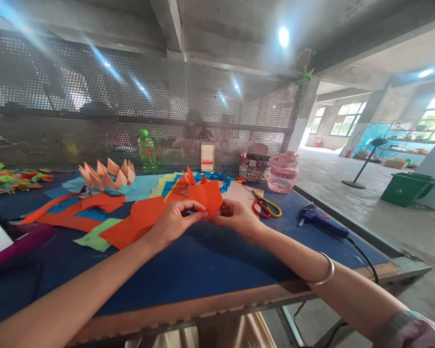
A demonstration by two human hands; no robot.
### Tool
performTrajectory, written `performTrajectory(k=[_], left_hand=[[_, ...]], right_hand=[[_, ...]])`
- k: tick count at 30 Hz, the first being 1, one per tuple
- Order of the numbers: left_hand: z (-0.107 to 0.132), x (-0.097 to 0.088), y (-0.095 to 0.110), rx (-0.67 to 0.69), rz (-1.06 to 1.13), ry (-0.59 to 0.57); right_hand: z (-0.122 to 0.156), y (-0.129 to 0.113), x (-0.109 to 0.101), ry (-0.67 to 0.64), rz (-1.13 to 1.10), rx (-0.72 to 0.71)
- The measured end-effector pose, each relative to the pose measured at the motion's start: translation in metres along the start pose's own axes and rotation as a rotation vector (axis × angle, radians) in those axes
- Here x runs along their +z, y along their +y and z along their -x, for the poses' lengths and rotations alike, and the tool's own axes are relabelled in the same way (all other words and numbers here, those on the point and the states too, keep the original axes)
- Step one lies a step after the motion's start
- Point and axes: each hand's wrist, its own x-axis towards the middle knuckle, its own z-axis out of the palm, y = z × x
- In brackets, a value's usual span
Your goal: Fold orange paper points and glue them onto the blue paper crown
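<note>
Both hands pinch a folded orange paper sheet above the blue-covered table. My left hand holds its left edge, and my right hand holds its lower right corner. Loose orange paper sheets lie just left of my left hand, beside a green paper piece. Red-handled scissors lie to the right of my right hand, and a blue hot glue gun lies further right. A metal bangle circles my right forearm.
Folded peach paper shapes, stacked coloured paper, a green bottle, a woven container and a pink jar stand along the far side. A perforated metal screen rises behind them. A floor fan and green bin stand right.
</note>
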Motion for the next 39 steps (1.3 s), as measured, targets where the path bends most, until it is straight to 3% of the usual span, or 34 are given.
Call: performTrajectory(k=[6, 16, 27, 39], left_hand=[[0.0, 0.002, -0.001, 0.004, -0.004, 0.057], [0.0, 0.004, -0.001, -0.001, 0.03, 0.059], [-0.001, 0.004, -0.011, 0.086, -0.052, 0.101], [0.002, 0.006, -0.007, 0.13, -0.123, 0.113]], right_hand=[[0.0, 0.002, 0.002, -0.001, 0.036, -0.028], [0.0, 0.003, 0.002, 0.002, 0.041, -0.014], [0.001, 0.004, 0.003, -0.021, -0.01, 0.005], [0.004, 0.0, 0.007, -0.002, -0.06, 0.027]])
